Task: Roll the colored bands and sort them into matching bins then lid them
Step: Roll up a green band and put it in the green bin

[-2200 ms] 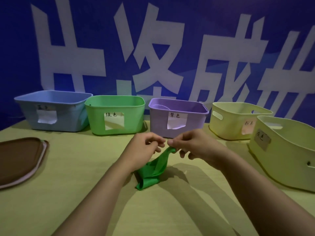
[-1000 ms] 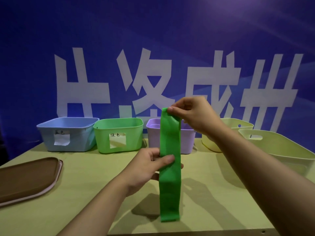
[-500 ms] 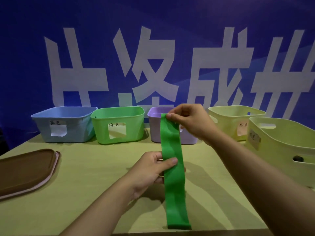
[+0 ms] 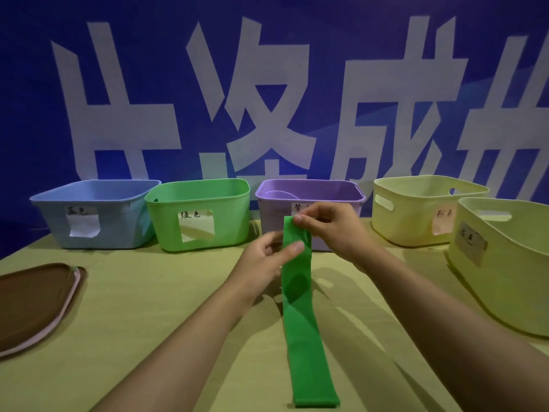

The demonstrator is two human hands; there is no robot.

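Green bin (image 4: 199, 215) label "绿色"; neighbouring labels illegible. Green band (image 4: 300, 304) pinched at top by right hand (image 4: 329, 230), left hand (image 4: 267, 263) thumb pinching below; hangs past near surface (image 4: 148, 307) edge.

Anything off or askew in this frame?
Nothing damaged or spilled. Only oddity: the near yellow bin on the right sits angled, out of line with the other bins. The green band hangs flat, unrolled, pinched by the left hand and right hand.
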